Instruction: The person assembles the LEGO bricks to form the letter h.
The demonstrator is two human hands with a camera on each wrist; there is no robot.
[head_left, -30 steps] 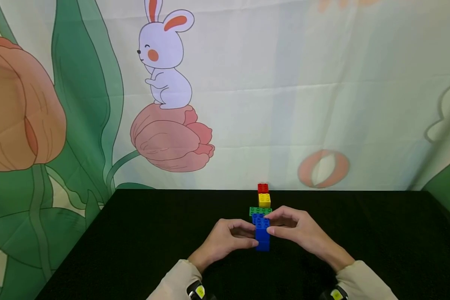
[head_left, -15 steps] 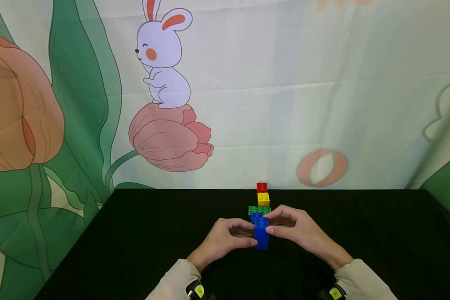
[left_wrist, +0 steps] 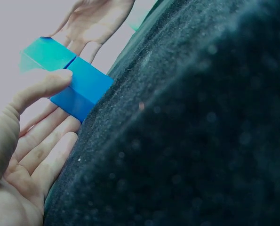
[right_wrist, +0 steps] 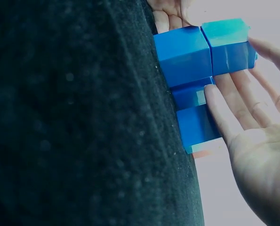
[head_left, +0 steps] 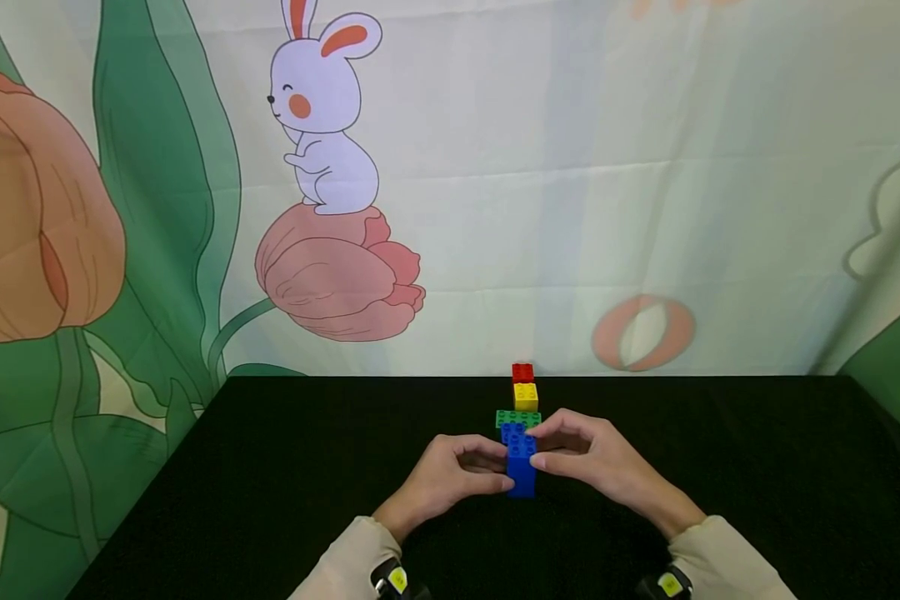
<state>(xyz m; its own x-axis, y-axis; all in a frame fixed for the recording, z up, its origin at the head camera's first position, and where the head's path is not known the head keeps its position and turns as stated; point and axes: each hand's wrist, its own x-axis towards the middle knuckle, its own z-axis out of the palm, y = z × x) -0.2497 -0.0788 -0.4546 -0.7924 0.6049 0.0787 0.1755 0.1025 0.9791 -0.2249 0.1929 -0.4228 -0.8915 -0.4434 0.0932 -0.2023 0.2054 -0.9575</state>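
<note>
Two blue toy building bricks form an upright stack on the black table, the upper brick showing its studs and the lower brick resting on the cloth. My left hand holds the stack from the left, its thumb by the seam between the two bricks in the left wrist view. From the right, my right hand pinches the upper brick between thumb and fingers. Directly behind the stack another blue brick is partly hidden. A thin seam shows between the stacked bricks.
Behind the blue bricks, a green brick, a yellow brick and a red brick run in a line toward the far edge. The black-covered table ends at a printed curtain with a rabbit and flowers.
The head view has drifted slightly, so everything sits a little higher and further left in it. Both hands keep their hold on the blue stack, with hardly any other movement.
</note>
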